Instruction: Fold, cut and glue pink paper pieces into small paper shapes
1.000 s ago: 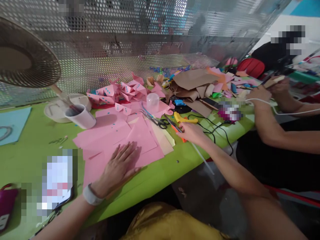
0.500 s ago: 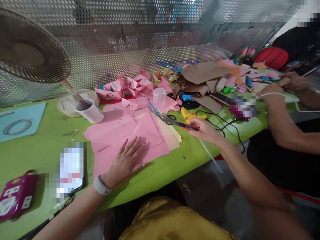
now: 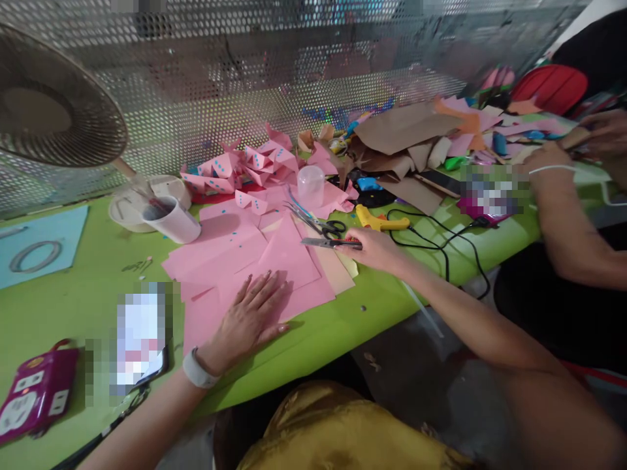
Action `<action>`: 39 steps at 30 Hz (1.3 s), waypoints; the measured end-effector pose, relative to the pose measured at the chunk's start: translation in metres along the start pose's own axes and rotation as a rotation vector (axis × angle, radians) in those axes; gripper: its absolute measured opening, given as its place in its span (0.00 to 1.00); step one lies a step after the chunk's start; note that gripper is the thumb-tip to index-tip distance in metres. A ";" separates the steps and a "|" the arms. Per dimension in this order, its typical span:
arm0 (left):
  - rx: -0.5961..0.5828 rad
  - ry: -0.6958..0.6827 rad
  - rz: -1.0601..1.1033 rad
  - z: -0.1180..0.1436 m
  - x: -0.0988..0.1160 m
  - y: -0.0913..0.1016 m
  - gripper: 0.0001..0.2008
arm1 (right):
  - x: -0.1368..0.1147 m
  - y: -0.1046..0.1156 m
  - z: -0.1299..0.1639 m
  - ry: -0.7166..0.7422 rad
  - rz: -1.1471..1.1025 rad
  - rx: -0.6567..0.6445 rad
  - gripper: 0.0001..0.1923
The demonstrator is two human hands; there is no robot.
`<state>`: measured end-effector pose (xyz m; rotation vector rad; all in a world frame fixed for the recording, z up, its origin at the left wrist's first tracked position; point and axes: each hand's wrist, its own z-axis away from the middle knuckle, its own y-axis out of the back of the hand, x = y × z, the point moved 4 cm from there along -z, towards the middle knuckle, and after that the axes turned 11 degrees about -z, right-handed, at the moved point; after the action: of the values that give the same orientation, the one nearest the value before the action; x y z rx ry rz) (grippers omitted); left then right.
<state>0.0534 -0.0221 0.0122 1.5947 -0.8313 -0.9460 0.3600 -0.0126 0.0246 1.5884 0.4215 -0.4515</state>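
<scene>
My left hand (image 3: 253, 312) lies flat with fingers spread on the pink paper (image 3: 294, 274), a white band round its wrist. My right hand (image 3: 375, 249) is closed on the reddish handle of a pair of scissors (image 3: 318, 242), whose dark blades point left over the paper's right side. Just behind them, black-handled scissors (image 3: 335, 228) rest on the sheets. Cream paper (image 3: 337, 273) shows under the pink sheets' right edge. A yellow glue gun (image 3: 379, 220) lies beyond my right hand.
A white cup (image 3: 179, 222) leans near the fan (image 3: 59, 98). Folded pink pieces (image 3: 230, 166) and brown paper (image 3: 401, 134) are piled at the back. A phone (image 3: 142, 339) and purple pouch (image 3: 42, 391) lie at left. Another person's hands (image 3: 548, 170) work at right; black cable (image 3: 443, 245) loops nearby.
My right hand has drawn the scissors left and toward me, away from the black-handled pair, which stays on the paper. My left hand stays flat in place.
</scene>
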 end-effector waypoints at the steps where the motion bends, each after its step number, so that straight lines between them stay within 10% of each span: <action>1: -0.006 -0.008 0.001 0.000 0.000 0.000 0.36 | -0.001 -0.001 0.001 0.012 0.009 -0.015 0.16; 11: -0.048 -0.029 0.079 -0.001 0.001 -0.003 0.35 | -0.006 0.006 0.021 0.129 0.022 -0.248 0.18; 39: -0.045 -0.050 0.087 -0.014 0.012 -0.003 0.40 | -0.006 -0.002 0.055 0.369 0.020 0.007 0.17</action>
<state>0.0711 -0.0263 0.0096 1.4894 -0.9007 -0.9397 0.3516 -0.0674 0.0229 1.6839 0.6834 -0.1418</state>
